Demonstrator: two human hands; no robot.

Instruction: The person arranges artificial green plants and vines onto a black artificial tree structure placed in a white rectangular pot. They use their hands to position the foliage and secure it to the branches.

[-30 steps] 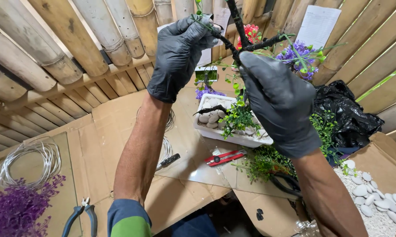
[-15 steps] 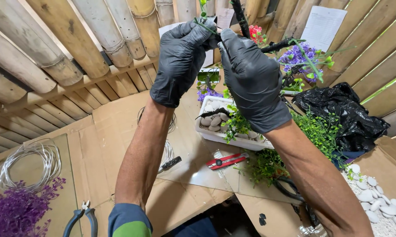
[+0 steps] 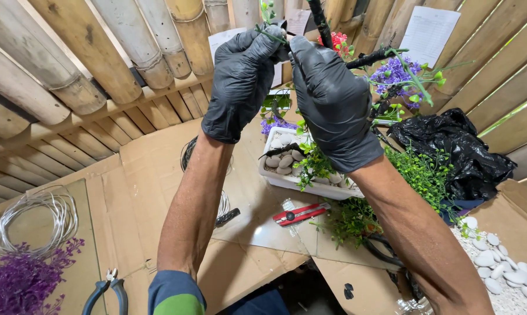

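Note:
Both my hands wear black gloves and meet high up at a dark branch (image 3: 320, 22) of a small artificial tree. My left hand (image 3: 243, 79) pinches a thin green sprig (image 3: 270, 34) against the branch. My right hand (image 3: 333, 99) grips the same spot from the other side. The tree stands in a white rectangular pot (image 3: 298, 182) filled with pale pebbles (image 3: 282, 161), directly below my hands. Purple flowers (image 3: 395, 72) and a red flower (image 3: 336, 41) sit on side branches to the right.
On the cardboard-covered table (image 3: 158, 175) lie a red utility knife (image 3: 300, 213), green plastic foliage (image 3: 418, 175), a black plastic bag (image 3: 456, 149) and white stones (image 3: 505, 268). Wire coils (image 3: 33, 219), purple foliage (image 3: 21, 283) and blue-handled pliers (image 3: 106, 289) are at the left. Bamboo poles (image 3: 94, 52) form the wall.
My right hand rose from the lower foliage and closed in beside my left hand at the upper branch. The view has shifted slightly.

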